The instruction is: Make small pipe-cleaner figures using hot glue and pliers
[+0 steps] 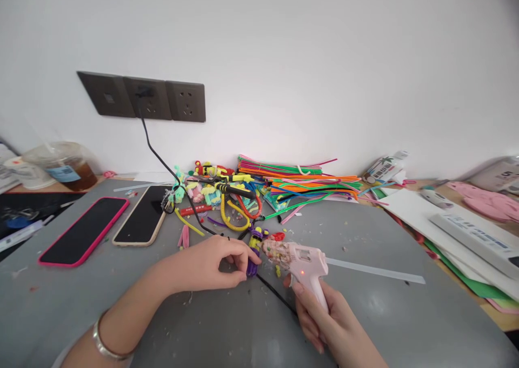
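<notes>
Holding the pink glue gun [312, 265] by its handle, the right hand [314, 308] is pointing the nozzle toward a purple-and-yellow figure [255, 242], which is lying near the middle of the gray mat [190, 325]. Thumb and fingers nearly together, the left hand [211, 262] is pinching its purple end. Behind the mat's far edge a white wall [304, 76] is rising, carrying dark sockets [164, 99]. From these a black cable [153, 149] is running down and crossing the mat, passing close by the left hand. Pipe cleaners [300, 187] are crowding the far edge, with yellow-and-black-handled pliers [235, 191] lying beside them. Two phones [140, 219] are resting toward the far left corner; a lidded cup [75, 174] is standing beyond it. Papers [409, 208] are overlapping the right edge, supporting a white box [474, 238].
</notes>
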Motion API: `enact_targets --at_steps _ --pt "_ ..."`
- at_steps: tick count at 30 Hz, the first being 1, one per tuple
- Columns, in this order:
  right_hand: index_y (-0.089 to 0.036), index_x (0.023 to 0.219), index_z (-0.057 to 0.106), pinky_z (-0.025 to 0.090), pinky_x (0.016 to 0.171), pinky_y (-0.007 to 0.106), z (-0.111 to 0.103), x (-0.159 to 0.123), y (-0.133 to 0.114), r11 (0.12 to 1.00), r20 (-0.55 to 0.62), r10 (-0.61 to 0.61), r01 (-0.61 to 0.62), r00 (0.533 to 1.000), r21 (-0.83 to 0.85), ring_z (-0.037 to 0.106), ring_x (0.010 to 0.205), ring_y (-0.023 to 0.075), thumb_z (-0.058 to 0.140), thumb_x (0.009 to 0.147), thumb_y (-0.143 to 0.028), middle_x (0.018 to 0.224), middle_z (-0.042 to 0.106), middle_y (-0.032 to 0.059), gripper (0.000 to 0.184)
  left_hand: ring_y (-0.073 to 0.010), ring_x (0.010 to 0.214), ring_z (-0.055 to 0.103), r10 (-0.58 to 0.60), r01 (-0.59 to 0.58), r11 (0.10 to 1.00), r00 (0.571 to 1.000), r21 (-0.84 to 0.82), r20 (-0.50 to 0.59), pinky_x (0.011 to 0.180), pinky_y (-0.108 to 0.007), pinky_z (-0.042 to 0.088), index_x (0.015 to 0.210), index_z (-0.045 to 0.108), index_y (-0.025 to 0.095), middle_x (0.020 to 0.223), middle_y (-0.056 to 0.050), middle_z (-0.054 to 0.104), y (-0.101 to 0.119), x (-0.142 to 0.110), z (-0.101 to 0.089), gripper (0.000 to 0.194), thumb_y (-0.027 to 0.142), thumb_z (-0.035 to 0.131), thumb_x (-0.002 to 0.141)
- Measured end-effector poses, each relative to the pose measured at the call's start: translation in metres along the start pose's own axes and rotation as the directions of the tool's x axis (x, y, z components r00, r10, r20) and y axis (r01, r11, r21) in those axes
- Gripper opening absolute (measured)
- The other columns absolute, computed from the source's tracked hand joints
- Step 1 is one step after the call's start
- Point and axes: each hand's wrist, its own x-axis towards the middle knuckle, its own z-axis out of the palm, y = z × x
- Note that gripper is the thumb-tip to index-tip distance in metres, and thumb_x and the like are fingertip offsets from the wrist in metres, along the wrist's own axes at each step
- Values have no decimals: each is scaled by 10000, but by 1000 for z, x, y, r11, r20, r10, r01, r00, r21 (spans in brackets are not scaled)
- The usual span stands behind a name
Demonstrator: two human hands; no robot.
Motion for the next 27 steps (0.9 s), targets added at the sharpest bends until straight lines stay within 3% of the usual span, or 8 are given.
enact_targets --at_steps 12,21,24,27 --pt "-190 755 494 243 424 225 2 0 3 1000 -13 -10 9 1000 -5 285 385 53 596 767 -771 466 358 -104 590 -230 1181 633 14 -14 1000 1000 -13 4 877 -288 473 747 573 196 1216 -80 712 -2 0 -1 112 113 585 821" --pt "-182 831 550 315 435 244 2 -7 2 977 -46 -13 3 999 -215 390 416 108 521 820 -756 467 407 -69 574 -214 1113 657 19 -19 1000 1000 4 2 826 -258 469 749 565 195 1161 -68 721 -3 -1 0 110 119 589 826" --pt "-195 781 534 358 455 256 -1 -5 6 964 -15 12 -15 1000 -265 446 417 123 527 816 -756 480 452 -52 561 -216 1124 654 16 -16 1000 1000 1 2 833 -260 467 746 559 197 1099 -65 734 -2 -1 0 120 108 589 821" --pt "-208 677 484 366 479 259 -1 -5 9 984 -33 -28 22 999 -178 445 427 115 566 817 -731 489 460 -43 547 -221 1143 650 12 -12 1000 1000 -9 -3 847 -265 470 738 554 197 1097 -70 737 -2 -1 0 127 107 587 821"
